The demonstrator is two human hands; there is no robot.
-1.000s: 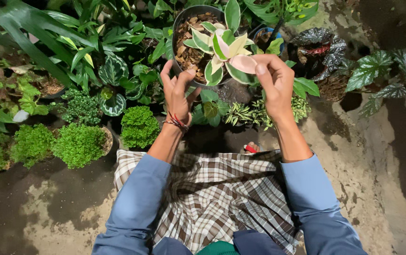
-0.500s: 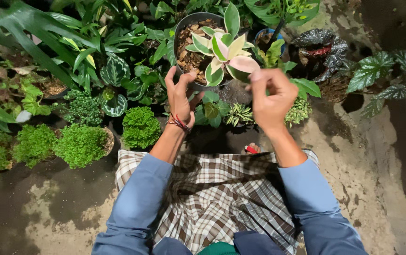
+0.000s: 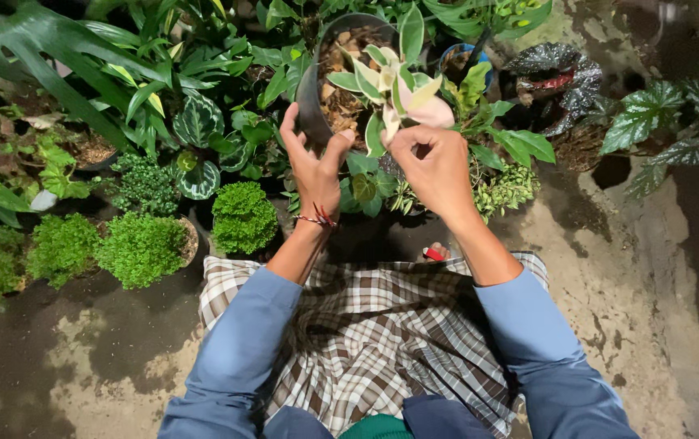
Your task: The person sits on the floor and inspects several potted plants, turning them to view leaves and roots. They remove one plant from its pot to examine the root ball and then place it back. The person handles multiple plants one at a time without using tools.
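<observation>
The fingers point(image 3: 326, 151) of the left hand point(image 3: 313, 167) wrap the near wall of a dark round plastic pot point(image 3: 310, 85), thumb across its side, holding it tilted toward the person. The right hand point(image 3: 435, 167) has its fingertips point(image 3: 398, 140) pinched narrow at the base of the pot's plant, a small one with cream, green and pink variegated leaves point(image 3: 390, 77); whether they grip a leaf stalk or only touch it is hidden by the knuckles. Brown bark-chip potting mix point(image 3: 341, 73) fills the pot.

The pot is held up above the ground, over a crowd of other potted plants. To handle the foliage well, I judge the left hand should keep the pot steady while the right works close to the stem base, gently.

Around: a red thread bracelet point(image 3: 317, 218) on the left wrist, blue sleeves point(image 3: 239, 349), a brown checked cloth point(image 3: 365, 341) over the lap, mossy green mounds point(image 3: 243, 215) at left, dark silver-patterned leaves point(image 3: 658, 110) at right, bare muddy ground point(image 3: 634, 284).
</observation>
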